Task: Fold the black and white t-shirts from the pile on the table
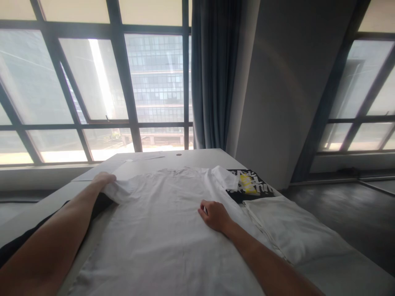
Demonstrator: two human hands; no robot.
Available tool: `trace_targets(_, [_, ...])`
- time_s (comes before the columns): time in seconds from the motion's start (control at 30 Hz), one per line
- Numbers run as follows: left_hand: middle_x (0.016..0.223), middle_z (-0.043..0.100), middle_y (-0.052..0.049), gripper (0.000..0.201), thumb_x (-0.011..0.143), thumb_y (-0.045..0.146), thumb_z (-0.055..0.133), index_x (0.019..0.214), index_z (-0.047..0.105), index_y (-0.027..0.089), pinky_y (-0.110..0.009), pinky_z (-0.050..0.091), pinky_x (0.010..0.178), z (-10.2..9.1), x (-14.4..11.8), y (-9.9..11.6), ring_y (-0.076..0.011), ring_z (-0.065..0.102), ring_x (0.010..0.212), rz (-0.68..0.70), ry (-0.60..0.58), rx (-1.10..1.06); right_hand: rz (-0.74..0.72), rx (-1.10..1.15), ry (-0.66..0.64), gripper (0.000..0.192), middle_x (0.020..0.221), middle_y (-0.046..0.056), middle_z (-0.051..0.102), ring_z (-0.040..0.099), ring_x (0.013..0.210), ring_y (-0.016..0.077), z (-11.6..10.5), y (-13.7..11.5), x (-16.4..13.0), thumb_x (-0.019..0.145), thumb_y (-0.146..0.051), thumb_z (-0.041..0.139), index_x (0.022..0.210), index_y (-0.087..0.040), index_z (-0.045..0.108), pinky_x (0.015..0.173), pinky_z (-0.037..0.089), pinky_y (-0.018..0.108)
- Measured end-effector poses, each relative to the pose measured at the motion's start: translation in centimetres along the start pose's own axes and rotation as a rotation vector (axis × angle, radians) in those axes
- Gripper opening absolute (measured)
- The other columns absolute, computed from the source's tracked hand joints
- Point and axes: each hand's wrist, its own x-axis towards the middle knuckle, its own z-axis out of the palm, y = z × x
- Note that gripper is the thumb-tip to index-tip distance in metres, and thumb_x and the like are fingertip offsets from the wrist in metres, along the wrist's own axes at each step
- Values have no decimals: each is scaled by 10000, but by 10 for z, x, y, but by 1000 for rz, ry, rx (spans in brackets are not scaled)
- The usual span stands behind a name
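A white T-shirt (166, 230) lies spread out on the white table, its collar end away from me and its body running toward me. My left hand (105, 179) is closed on the edge of its left sleeve (119, 191), at the far left. Over the right half of the shirt's body is my right hand (214, 214), its fingers loosely curled with nothing seen in them. Whether that hand touches the cloth, I cannot tell. The right sleeve (226, 179) rests partly over a black printed cloth.
The black cloth with white and yellow lettering (254, 183) and a folded white cloth (302, 230) lie along the right side. Dark fabric (33, 230) shows beneath my left arm. Thin sheets (98, 169) lie at the table's (197, 158) far left. Windows and a curtain (212, 74) stand behind.
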Motion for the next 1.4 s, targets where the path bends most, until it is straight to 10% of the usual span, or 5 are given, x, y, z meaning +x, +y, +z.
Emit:
trace_targets(0.27, [896, 700, -123, 343, 635, 114, 657, 976, 678, 87, -294, 504, 583, 1, -6, 86, -266, 660, 750, 148, -112, 87, 5, 17, -13, 207, 873, 44, 715, 646, 793, 180, -2, 1, 0, 926, -365, 505, 911, -211, 641, 672, 333, 270])
trace_targets(0.53, [1209, 659, -157, 714, 674, 83, 619, 1371, 477, 154, -249, 504, 625, 113, -42, 172, -226, 678, 882, 271, -194, -130, 12, 20, -23, 217, 886, 54, 717, 652, 819, 189, -3, 1, 0, 926, -366, 504, 924, -207, 652, 689, 347, 274])
trace_targets(0.7, [1181, 668, -173, 707, 648, 83, 628, 1342, 500, 122, -257, 494, 637, 158, -59, 183, -233, 685, 871, 275, -255, -121, 15, 13, -29, 221, 885, 50, 717, 656, 823, 188, -5, 0, 0, 931, -371, 501, 930, -210, 652, 684, 348, 274])
trace_targets(1.1, [869, 732, -138, 368, 580, 161, 724, 945, 695, 120, -312, 490, 664, 155, -56, 177, -304, 689, 843, 294, -253, -94, 21, 36, -16, 216, 884, 56, 718, 650, 817, 189, -4, 0, -1, 920, -363, 514, 922, -210, 666, 696, 356, 271])
trace_targets(1.4, [1118, 713, -106, 520, 850, 324, 580, 1339, 513, 162, -289, 528, 787, 163, -60, 188, -203, 683, 947, 566, -215, -370, 20, 26, -22, 228, 888, 52, 716, 647, 825, 184, -4, 0, -1, 931, -376, 500, 937, -212, 658, 692, 352, 272])
